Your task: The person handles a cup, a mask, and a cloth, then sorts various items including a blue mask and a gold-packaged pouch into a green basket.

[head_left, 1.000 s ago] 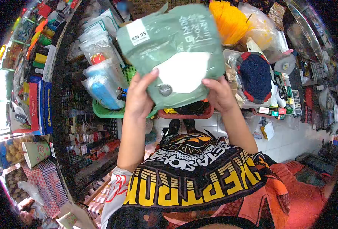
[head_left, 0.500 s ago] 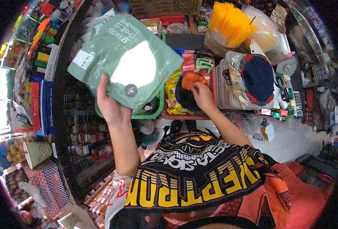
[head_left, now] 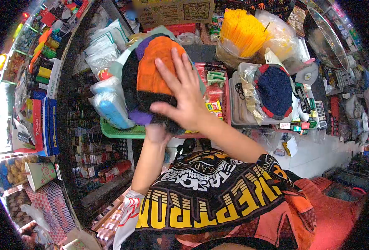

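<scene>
My left hand [head_left: 157, 132] holds up a green plastic package [head_left: 163, 30] from below; the fingers are hidden behind what it carries. Over the package's front lies an orange, black and purple cloth [head_left: 157, 79], which covers most of it. My right hand [head_left: 186, 98] rests on this cloth, palm towards it, with fingers stretched out and thumb apart. Just beneath and behind them is a green basket [head_left: 124, 132], with a blue-and-white plastic pack [head_left: 109, 106] at its left.
To the right, a round navy cloth with red edging [head_left: 275, 89] lies on stacked plastic containers [head_left: 236, 98]. Yellow straws [head_left: 243, 31] stand in a tub behind. A red basket [head_left: 227, 96] holds small sachets. Crowded shelves line the left, and a calculator [head_left: 320, 112] sits at the right.
My right hand has brought the orange and black cloth left and laid it over the green package. The package has turned and shifted slightly right, uncovering the blue-and-white pack.
</scene>
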`<action>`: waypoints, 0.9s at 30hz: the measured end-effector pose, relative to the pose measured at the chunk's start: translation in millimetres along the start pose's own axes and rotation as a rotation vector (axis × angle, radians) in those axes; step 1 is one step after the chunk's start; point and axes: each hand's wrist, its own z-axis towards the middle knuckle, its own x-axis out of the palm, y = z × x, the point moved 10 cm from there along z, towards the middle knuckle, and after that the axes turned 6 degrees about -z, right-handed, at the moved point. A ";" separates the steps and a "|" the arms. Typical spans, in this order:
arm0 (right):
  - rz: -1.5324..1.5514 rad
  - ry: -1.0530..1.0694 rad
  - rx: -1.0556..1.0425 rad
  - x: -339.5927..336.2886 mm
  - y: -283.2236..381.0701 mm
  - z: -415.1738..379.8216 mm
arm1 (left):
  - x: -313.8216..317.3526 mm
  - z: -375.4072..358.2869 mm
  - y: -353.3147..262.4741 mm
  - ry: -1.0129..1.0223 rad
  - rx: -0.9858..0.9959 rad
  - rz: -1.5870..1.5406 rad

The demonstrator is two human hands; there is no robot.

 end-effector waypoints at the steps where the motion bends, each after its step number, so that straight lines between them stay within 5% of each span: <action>1: -0.025 0.007 0.031 1.1 -7.9 4.2 | -10.8 -3.3 -4.8 -0.142 0.050 0.168; 3: 0.084 -0.008 0.030 7.7 -29.8 15.2 | 0.7 -3.9 4.7 0.220 -0.104 -0.284; 6: 1.414 0.108 0.325 50.1 -71.5 25.3 | 4.5 -14.7 7.7 0.109 -0.047 0.073; 7: 1.417 0.108 0.318 45.9 -65.2 24.0 | 0.6 -13.8 6.3 0.088 -0.024 0.135; 9: 0.390 -0.010 0.089 5.3 -31.3 14.0 | 3.7 -10.0 -1.2 0.082 0.030 0.055; 10: 0.116 -0.008 -0.014 0.9 -4.6 5.2 | 7.4 -13.4 -13.2 0.259 0.162 0.181; 13: 0.037 0.080 -0.147 8.0 49.4 -23.9 | 5.7 -6.6 -15.9 0.245 0.159 0.116; 17: -0.060 0.074 -0.133 0.9 30.6 -9.2 | 7.1 0.2 -17.3 0.216 0.130 -0.015; 19: -0.039 -0.039 -0.021 -13.0 2.1 8.3 | 10.5 2.8 -16.2 0.207 0.113 -0.086; 21: 0.613 -0.162 0.148 -9.2 -52.1 27.0 | 25.5 -6.7 -2.9 0.322 -0.059 -0.136; 22: 0.795 -0.107 0.288 0.1 -74.0 28.1 | 26.8 -10.4 -5.6 0.320 -0.052 -0.189; 23: 0.656 0.044 0.102 18.4 -87.8 19.9 | 30.1 -13.8 -9.4 0.323 -0.042 -0.242; 27: 1.265 0.100 0.267 17.8 -94.0 7.8 | 28.1 -17.2 -37.2 0.218 0.054 -0.158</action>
